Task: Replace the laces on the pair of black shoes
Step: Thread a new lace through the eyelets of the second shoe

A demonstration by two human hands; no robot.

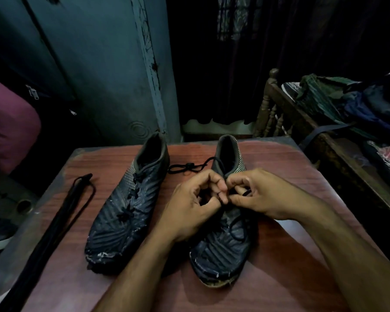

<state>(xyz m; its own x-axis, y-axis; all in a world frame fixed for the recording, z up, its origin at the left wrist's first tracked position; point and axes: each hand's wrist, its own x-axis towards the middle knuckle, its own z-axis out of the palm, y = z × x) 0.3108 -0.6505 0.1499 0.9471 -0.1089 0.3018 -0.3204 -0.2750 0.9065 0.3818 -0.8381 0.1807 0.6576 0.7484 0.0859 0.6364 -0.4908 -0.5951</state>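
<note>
You had a reddish-brown wooden table (pixel 279 278) under everything. Two black shoes stood on it side by side, toes toward you: the left shoe (pixel 124 208) apart from the right shoe (pixel 223 248), both scuffed at the toe. A loose black lace (pixel 185 169) lay on the tabletop between their heels, running up to the right shoe's collar. Near the table's left edge lay a long bundle of black laces (pixel 54 224), well apart from the left shoe.

Two bare forearms, no sleeves, watch or rings visible. Left hand (pixel 190 204) and right hand (pixel 260 195) above the counter (pixel 291 266), bare too; short, unpainted nails on the fingers (pixel 221 188).
</note>
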